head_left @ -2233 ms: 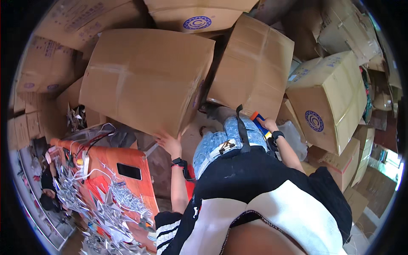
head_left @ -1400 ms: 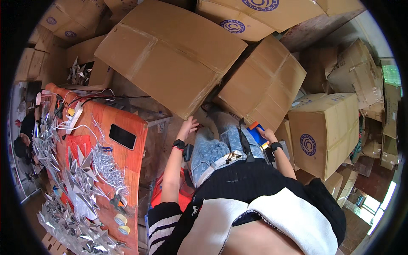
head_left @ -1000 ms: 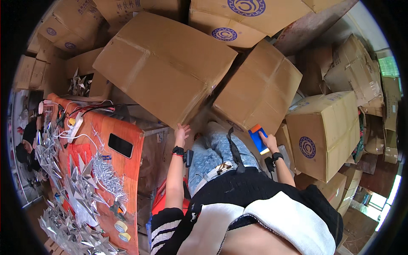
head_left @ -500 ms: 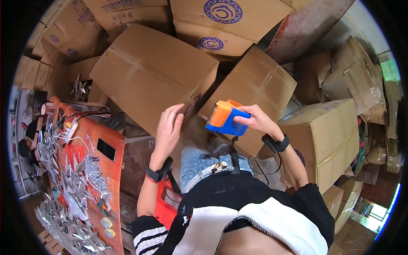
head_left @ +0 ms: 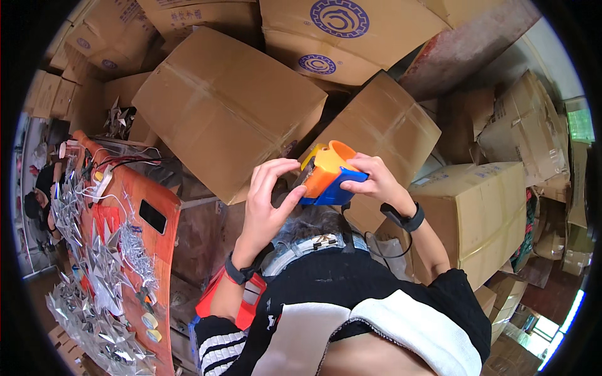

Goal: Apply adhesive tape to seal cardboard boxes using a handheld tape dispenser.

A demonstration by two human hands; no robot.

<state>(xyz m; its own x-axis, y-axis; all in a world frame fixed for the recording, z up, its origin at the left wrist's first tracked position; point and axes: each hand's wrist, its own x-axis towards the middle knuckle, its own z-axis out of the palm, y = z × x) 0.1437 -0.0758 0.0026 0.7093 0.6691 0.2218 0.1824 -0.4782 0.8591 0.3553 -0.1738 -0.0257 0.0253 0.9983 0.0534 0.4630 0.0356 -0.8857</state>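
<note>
My right hand [head_left: 371, 177] grips an orange-and-blue packing tape dispenser [head_left: 335, 175] in front of my waist. Its thumb presses on the blue side, and the dispenser's orange front points left. A yellow part shows at that end. My left hand [head_left: 271, 197] is beside the front edge, thumb and fingers apart, with the fingertips at or very near it. Whether they touch the dispenser cannot be made out. Beyond both hands stand a large taped carton [head_left: 229, 109] and a second carton [head_left: 382, 135].
To my left, an orange-red table [head_left: 164, 250] carries silver star decorations [head_left: 100, 269], a phone [head_left: 153, 216], tape rolls [head_left: 150, 321] and cables. Another carton [head_left: 470, 219] stands on the right. Stacked boxes line the back. A person [head_left: 42, 194] is at the far left.
My left hand has moved right, up to the dispenser's front edge, its fingers now bent toward it. The dispenser has tilted slightly in my right hand, showing more of its orange top.
</note>
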